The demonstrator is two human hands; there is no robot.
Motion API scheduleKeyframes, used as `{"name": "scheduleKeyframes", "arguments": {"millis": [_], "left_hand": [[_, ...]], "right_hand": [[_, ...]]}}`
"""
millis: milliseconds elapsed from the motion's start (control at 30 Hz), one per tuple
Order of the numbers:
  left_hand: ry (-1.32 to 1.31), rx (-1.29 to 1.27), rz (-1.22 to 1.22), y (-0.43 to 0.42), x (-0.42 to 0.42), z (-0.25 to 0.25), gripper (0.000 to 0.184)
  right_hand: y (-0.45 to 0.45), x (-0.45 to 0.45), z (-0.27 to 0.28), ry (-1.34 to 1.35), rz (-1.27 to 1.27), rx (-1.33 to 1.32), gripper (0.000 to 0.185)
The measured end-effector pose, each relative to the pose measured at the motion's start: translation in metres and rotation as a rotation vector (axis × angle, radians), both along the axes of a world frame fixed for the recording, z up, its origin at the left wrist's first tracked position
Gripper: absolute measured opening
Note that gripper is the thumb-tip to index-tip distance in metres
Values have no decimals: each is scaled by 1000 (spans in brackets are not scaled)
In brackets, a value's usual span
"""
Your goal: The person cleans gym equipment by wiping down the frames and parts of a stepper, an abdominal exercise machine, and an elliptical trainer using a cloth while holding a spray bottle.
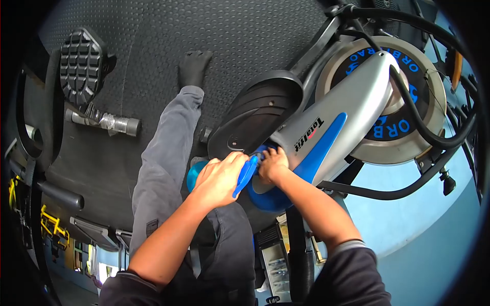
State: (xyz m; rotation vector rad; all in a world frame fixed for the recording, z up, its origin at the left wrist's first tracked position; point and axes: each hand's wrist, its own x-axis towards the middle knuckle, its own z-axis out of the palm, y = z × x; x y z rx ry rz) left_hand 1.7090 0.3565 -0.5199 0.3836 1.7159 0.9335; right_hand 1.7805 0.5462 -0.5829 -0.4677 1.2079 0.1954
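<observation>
My left hand (222, 176) is wrapped round a spray bottle, with its blue head (247, 176) on the right of the fingers and a rounded teal part (194, 175) showing behind the hand. Close beside it, my right hand (273, 164) reaches in at the lower end of the silver and blue housing (339, 109) of an elliptical trainer. Its fingers are bent against a dark blue patch there; what they grip is hidden. Just above both hands is the black foot pedal (260, 109) of the trainer.
The trainer's round flywheel (332, 81) and black curved bars (377, 193) stand to the right. My outstretched leg (166, 148) and dark-covered foot (194, 69) rest on the textured black mat (148, 30). A second pedal (81, 66) and a tape-wrapped tube (102, 122) are at left.
</observation>
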Motion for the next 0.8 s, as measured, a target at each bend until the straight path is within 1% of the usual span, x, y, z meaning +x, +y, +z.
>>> {"name": "scheduleKeyframes", "arguments": {"millis": [67,133,167,200,233,267,300,333,367,400,467,500,533,600,667,733,800], "left_hand": [[18,29,24,1,1,-1,62],[7,26,50,4,3,-1,62],[24,34,70,7,3,-1,57],[42,43,90,10,2,1,52],[-10,47,108,12,2,0,49],[-6,55,110,13,2,-1,49],[-13,47,94,13,3,-2,56],[-14,43,77,14,2,-4,63],[-35,42,61,13,0,-4,64],[-24,39,62,12,-2,-5,64],[39,51,77,7,-4,-6,65],[101,49,84,3,-5,-4,65],[148,56,62,0,-9,0,66],[109,68,70,-6,-8,1,67],[126,79,125,-12,-8,10,63],[121,81,156,-20,-4,19,62],[185,89,117,-23,-3,39,64]], "right_hand": [[6,-4,44,10,-17,18,53],[29,-27,79,65,-63,-37,53],[39,-55,89,175,-63,60,52],[53,-82,85,288,-62,157,52],[84,-84,67,475,-105,188,52],[108,-84,55,670,-146,213,52],[95,-99,72,806,-123,120,53],[86,-66,65,902,19,69,54],[63,-35,63,770,86,67,54],[36,-14,74,455,-14,-28,55],[-22,11,90,-53,-161,-26,53],[-36,13,93,-223,-290,-61,52],[-41,16,101,-296,-498,-43,51],[-32,1,110,-529,-780,-83,54],[-9,-38,139,-387,-889,-33,56],[23,-79,172,-220,-944,-84,54],[57,-123,233,-51,-1013,-55,49]]}}
